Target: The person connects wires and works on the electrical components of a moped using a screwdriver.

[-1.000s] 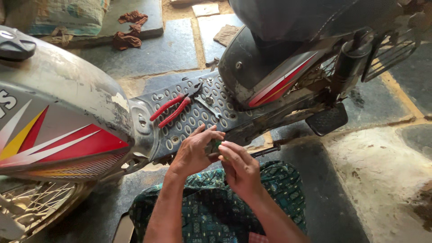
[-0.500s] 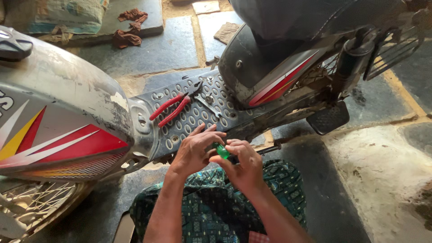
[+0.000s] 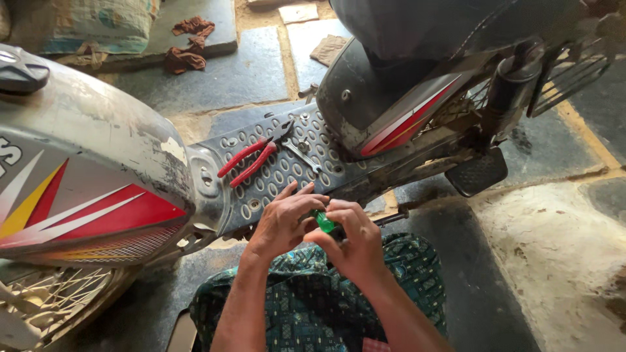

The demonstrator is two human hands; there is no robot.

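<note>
Between the fingertips of both hands, just below the near edge of the perforated metal footboard (image 3: 287, 171), sits a small green translucent plastic handle (image 3: 324, 222); only a little of it shows, and whatever it belongs to is hidden by the fingers. The left hand (image 3: 282, 221) curls over it from the left, its fingers (image 3: 305, 203) bent and pressed together against the green piece. The right hand (image 3: 355, 238) closes on it from the right, thumb and forefinger pinched tight around the handle. Both hands touch each other at the fingertips and hover above the person's lap, which is covered in dark green patterned cloth (image 3: 306, 296).

On the footboard, toward its far left corner, lie red-handled metal pliers (image 3: 251, 158), handles pointing left and down, jaws pointing to the far edge. Just right of them, near the middle of the footboard, lies a slim grey metal spanner (image 3: 303, 156), close to the pliers but whether they touch cannot be told. Left of the footboard rises the scooter's scuffed silver front panel (image 3: 98, 137) with red and yellow stripes. Right of it stands the dark rear body (image 3: 385, 98) with a red stripe, and beyond that a black ribbed foot peg (image 3: 479, 173). Crumpled brown rags (image 3: 186, 55) lie on the stone floor well beyond the footboard.
</note>
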